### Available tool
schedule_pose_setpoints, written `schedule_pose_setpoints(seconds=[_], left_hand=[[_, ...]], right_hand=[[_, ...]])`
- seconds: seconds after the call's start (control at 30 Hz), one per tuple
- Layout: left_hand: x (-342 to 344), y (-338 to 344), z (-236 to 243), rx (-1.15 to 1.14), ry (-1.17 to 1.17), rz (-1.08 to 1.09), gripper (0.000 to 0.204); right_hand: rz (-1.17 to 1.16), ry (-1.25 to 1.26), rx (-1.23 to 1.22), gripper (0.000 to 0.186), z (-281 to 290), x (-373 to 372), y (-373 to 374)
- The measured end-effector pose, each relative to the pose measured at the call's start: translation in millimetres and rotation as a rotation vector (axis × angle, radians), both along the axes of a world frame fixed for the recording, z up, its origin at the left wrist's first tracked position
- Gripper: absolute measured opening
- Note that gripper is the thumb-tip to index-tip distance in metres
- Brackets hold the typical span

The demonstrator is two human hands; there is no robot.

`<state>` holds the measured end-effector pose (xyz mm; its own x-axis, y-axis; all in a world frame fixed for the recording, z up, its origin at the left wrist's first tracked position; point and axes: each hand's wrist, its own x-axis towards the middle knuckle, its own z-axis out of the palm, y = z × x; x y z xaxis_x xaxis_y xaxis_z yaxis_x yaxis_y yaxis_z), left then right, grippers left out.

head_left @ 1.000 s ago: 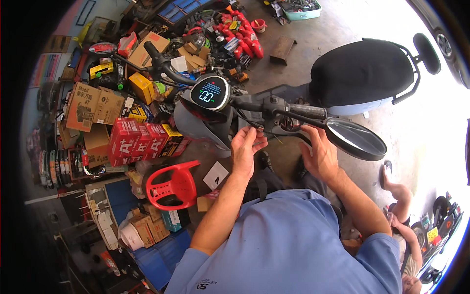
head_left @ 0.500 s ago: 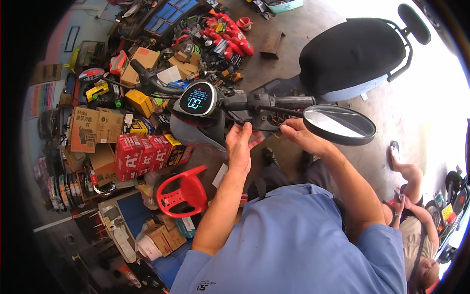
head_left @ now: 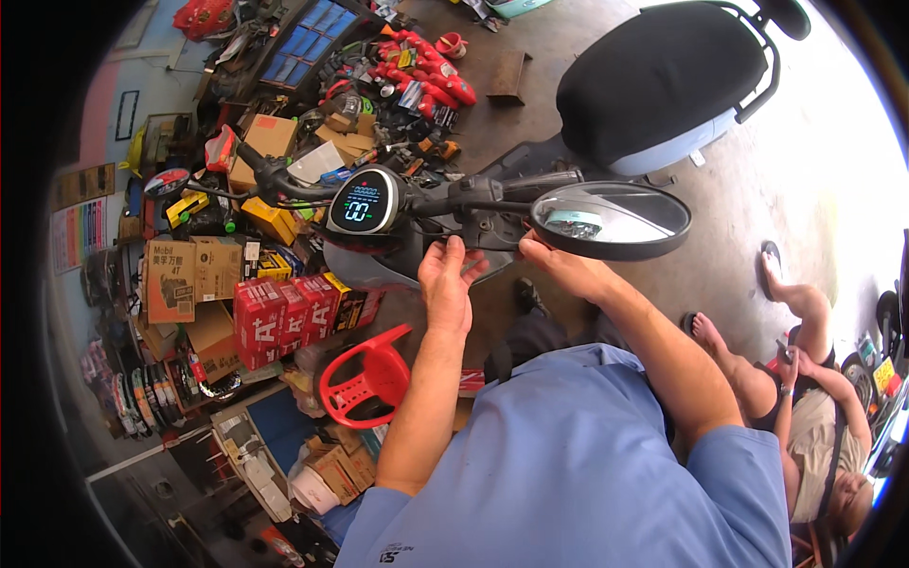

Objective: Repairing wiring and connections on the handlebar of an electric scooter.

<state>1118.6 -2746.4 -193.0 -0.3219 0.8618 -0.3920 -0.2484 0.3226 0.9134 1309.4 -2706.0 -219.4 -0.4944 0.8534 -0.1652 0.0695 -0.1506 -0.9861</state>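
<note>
A grey electric scooter with a lit round display [head_left: 362, 201] stands in front of me. Below its handlebar is a dark panel [head_left: 490, 233]. My left hand [head_left: 445, 289] is palm up at the panel's left end, its thumb and fingers closed on the edge. At the panel's right end, my right hand [head_left: 573, 273] has its fingertips pinched together, and what lies between them is hidden. Just above that hand is the scooter's round mirror [head_left: 611, 222]. Farther off is the black seat [head_left: 663, 85].
Red boxes [head_left: 284, 317] and brown cartons [head_left: 172, 282] crowd the left, near a red plastic chair [head_left: 367, 383]. Red bottles [head_left: 431, 71] lie at the back beside a metal stand [head_left: 508, 78]. At the right, another person [head_left: 805, 407] sits with a phone.
The view has shifted, so the scooter and its mirror appear farther left. Both hands stay at the panel below the handlebar. More of the seated person's legs shows.
</note>
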Motion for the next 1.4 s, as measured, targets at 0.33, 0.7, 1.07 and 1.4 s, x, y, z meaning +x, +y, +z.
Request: schedule_pose_setpoints(seconds=[0.33,0.7,1.07,1.4], left_hand=[[3.1,0.2,3.1,-0.012,0.031,0.002,0.017],[1.9,0.0,0.0,-0.014,0.032,0.01,0.016],[-1.5,-0.3,-1.8,0.002,-0.003,0.03,0.013],[-1.9,1.5,-2.2,0.013,-0.023,0.048,0.015]], right_hand=[[-0.058,0.069,0.081,0.027,-7.6,-0.2,-6.8],[-0.111,-0.016,-0.059,0.025,-2.5,-3.4,-15.5],[-0.008,0.023,-0.016,0.018,-1.1,0.0,1.3],[0.049,-0.136,0.104,0.03,-27.1,1.0,12.4]])
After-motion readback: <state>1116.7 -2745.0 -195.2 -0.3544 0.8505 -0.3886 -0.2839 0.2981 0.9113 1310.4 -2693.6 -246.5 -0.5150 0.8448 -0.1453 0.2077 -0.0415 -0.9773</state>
